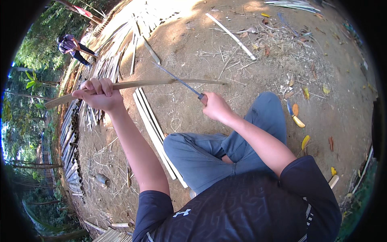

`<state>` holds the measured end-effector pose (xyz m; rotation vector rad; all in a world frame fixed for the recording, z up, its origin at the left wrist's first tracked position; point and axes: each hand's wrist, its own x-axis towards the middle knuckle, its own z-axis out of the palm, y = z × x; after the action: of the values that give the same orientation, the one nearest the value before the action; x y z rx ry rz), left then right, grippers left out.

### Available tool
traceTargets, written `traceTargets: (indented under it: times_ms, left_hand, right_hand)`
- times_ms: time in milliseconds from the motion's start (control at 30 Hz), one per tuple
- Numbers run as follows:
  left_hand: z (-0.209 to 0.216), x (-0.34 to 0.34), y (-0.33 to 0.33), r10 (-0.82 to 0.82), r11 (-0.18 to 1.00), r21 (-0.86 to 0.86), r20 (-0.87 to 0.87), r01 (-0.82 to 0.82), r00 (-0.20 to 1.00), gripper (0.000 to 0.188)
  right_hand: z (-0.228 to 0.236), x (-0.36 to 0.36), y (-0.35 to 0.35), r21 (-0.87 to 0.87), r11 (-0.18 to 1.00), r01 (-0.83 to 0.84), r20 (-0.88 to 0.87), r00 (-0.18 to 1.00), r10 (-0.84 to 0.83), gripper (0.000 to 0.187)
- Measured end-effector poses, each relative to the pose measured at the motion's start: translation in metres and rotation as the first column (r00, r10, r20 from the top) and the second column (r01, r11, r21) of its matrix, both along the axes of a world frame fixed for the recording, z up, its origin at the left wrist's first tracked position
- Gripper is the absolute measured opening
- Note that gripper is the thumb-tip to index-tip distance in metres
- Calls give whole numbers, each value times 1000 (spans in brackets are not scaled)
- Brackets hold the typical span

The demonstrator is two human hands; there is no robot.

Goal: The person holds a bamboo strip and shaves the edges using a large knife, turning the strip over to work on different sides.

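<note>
One long wooden strip (149, 83) is spanning upper left to upper centre of frame; left grip (98, 96) is tightly clasping it, right grip (217, 107) is tightly clasping knife handle (204, 99), blade (188, 86) crossing strip.

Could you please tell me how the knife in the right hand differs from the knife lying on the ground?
The held knife is gripped in the right hand; the grounded knife lies on the soil. The held knife's blade looks longer than the grounded knife's. The held knife's handle is mostly covered, while the grounded knife's yellow handle shows. Both have a blade and handle.
</note>
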<state>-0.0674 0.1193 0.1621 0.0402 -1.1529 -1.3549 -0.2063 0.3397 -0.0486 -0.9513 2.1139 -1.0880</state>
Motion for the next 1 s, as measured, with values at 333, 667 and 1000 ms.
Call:
traceTargets:
  times_ms: [333, 667, 1000]
  left_hand:
    - [1, 0, -3, 43, 999, -19, 39, -42, 998, 59]
    - [3, -3, 3, 83, 996, 19, 54, -84, 995, 58]
    - [6, -4, 1, 100, 995, 22, 75, -102, 992, 56]
  right_hand:
    - [-36, -20, -2, 77, 997, 18, 39, 999, -21, 25]
    - [-107, -36, -3, 34, 987, 158, 37, 986, -159, 19]
    - [-170, -71, 1, 17, 973, 229, 119, 966, -230, 16]
